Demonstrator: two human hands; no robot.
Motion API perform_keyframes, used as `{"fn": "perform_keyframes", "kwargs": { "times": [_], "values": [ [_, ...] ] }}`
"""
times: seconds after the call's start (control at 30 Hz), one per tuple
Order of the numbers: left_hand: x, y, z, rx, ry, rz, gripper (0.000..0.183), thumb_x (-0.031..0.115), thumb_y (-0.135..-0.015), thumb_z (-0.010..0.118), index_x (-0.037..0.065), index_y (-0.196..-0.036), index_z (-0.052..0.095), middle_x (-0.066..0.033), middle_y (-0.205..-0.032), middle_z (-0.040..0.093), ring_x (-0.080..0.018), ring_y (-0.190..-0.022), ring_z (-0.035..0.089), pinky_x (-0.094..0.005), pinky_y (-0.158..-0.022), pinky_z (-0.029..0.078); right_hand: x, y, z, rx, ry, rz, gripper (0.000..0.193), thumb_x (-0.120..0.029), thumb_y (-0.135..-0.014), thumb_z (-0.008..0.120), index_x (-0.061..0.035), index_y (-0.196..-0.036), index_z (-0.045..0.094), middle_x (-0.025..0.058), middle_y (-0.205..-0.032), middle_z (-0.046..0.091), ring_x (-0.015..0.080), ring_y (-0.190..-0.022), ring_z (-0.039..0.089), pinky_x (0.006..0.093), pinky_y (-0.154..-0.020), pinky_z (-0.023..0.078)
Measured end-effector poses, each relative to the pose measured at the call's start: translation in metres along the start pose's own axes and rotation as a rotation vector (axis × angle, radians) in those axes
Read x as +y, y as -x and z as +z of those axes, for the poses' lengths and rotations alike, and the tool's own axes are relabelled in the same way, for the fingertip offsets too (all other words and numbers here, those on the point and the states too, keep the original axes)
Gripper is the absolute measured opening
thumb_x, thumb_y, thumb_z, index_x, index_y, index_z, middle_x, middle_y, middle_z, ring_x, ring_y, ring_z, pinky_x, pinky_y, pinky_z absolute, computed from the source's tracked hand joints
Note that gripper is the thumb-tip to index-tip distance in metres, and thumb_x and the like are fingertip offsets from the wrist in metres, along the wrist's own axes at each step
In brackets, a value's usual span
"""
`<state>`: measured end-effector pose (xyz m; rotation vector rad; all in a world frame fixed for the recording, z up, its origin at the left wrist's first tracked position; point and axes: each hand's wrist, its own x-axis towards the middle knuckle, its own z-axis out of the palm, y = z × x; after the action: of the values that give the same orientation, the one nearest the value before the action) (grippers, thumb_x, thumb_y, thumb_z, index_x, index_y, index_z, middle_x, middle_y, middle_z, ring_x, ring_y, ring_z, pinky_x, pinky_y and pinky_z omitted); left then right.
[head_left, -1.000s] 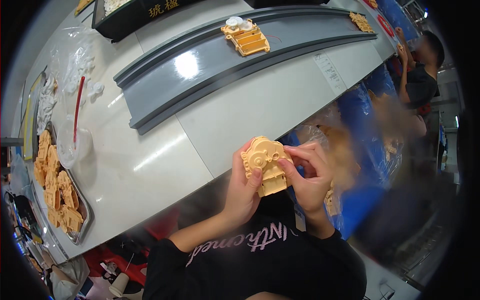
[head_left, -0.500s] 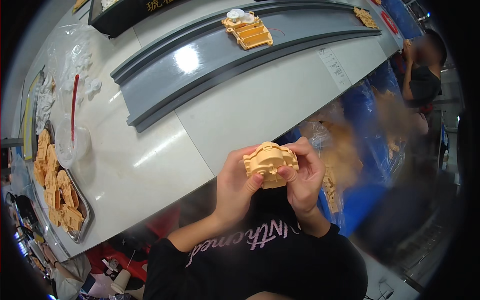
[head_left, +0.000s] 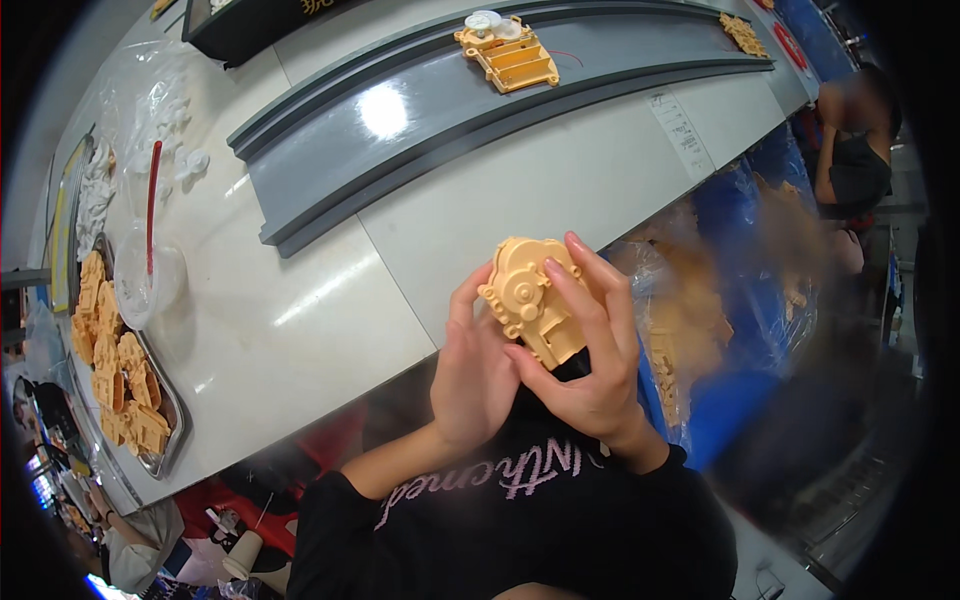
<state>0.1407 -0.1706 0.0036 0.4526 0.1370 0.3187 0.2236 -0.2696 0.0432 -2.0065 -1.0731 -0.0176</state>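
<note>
Pale orange plastic housing (head_left: 522,290), rounded lobes uppermost, tilted, held in right-hand fingers (head_left: 580,298).

We count one left hand (head_left: 470,370), one right hand (head_left: 607,375) and, at them, one yellow housing (head_left: 522,290). We also count one grey channel (head_left: 330,165), one compartmented housing (head_left: 520,67), one metal tray (head_left: 178,412), one clear tub (head_left: 167,295), one red stick (head_left: 153,205) and one paper strip (head_left: 680,132). Overlap blurs the tray's pieces (head_left: 137,372): perhaps seven, we think.

Yellow casing (head_left: 522,290): your right hand (head_left: 600,385) hides part of its face.
Black box (head_left: 245,32): cut off by your view's top edge.
Paper strip (head_left: 680,135): print too small for you.
Beige heap (head_left: 690,310): blurred.
</note>
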Motion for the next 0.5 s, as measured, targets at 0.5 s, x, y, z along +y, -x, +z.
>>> {"fn": "perform_keyframes", "kwargs": {
  "times": [0.5],
  "values": [
    [-0.002,0.0,0.005,0.074,-0.043,0.033,0.069,0.041,-0.096,0.046,0.007,-0.146,0.013,-0.018,-0.144,0.029,-0.0278,-0.135,0.031,-0.0414,-0.111,0.026,-0.011,0.002,-0.006,-0.021,0.062,0.083,0.061,-0.001,-0.066,0.074,0.0006,-0.124,0.055,0.0217,-0.132,0.046,0.0345,-0.119,0.051,0.0396,-0.096,0.045]
  ]
}}
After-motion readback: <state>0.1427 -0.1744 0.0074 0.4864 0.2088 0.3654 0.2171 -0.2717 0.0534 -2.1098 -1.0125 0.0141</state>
